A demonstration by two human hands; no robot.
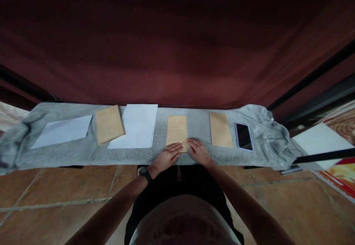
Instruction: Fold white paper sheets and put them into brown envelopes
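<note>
A tan paper envelope [176, 129] with small red print in its upper right corner lies in front of me on the grey cloth. My left hand [168, 157] rests flat across its lower edge, fingers stretched out together. At the lower right corner, my right hand [200, 152] has its fingers bent in against the envelope's edge, seemingly pinching it; the fingertips are small and partly hidden. To the right lies a second tan envelope [221, 129], untouched by either hand.
A narrow table under grey cloth [91, 156] carries more tan envelopes [110, 125], partly over white paper sheets [140, 126]. Another white sheet [62, 131] lies far left. A phone [244, 136] is on the right. A dark red curtain [177, 60] hangs behind.
</note>
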